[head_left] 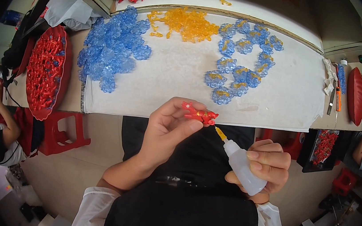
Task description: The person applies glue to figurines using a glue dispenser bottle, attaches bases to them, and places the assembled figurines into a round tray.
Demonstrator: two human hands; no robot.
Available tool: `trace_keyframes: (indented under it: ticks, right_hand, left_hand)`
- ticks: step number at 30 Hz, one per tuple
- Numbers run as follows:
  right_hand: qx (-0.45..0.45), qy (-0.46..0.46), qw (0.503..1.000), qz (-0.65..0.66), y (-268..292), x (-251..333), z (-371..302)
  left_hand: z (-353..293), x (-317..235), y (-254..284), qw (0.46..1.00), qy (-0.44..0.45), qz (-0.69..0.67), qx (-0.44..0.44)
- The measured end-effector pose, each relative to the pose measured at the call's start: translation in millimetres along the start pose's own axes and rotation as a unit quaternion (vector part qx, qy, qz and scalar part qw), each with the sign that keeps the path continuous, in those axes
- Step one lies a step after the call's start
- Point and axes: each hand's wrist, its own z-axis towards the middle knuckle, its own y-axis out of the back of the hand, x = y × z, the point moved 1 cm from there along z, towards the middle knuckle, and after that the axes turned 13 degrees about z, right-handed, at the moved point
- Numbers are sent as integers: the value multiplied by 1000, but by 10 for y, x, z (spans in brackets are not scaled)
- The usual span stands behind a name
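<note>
Between the thumb and fingers of my left hand is a small red figurine with gold marks, held just off the table's front edge. My right hand is wrapped round a whitish translucent squeeze bottle. Its narrow amber nozzle points up and left, close below the figurine's right end; whether they touch I cannot tell. Beyond my hands lie a heap of clear blue pieces, a pile of small amber pieces, and several blue pieces with amber ones on them.
A white sheet covers the table. On the left stands a red tray full of red figurines; another red tray is at the right, near an orange-handled tool. People sit at both sides, with a red stool at left.
</note>
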Motion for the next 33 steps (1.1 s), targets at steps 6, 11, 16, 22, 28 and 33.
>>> trace_keyframes:
  ticks: [6, 11, 16, 22, 28, 33]
  right_hand:
    - [9, -12, 1000, -9, -6, -16, -16]
    - [19, -12, 1000, -22, -10, 4, -1]
    - [-5, -2, 1000, -14, 42, 38, -12]
    - [-6, -8, 1000, -29, 25, 3, -15]
    - [-8, -7, 999, -37, 14, -20, 3]
    - [-22, -13, 999, -25, 96, -84, -1]
  left_hand:
    - [-18, -6, 4, 1000, -12, 13, 5]
    - [-25, -23, -2, 1000, 1, 13, 3]
    - [4, -33, 2, 999, 27, -31, 31]
    - [15, -8, 22, 989, 86, -110, 38]
    - [37, -38, 2, 987, 96, -115, 55]
    - [84, -22, 77, 997, 48, -66, 13]
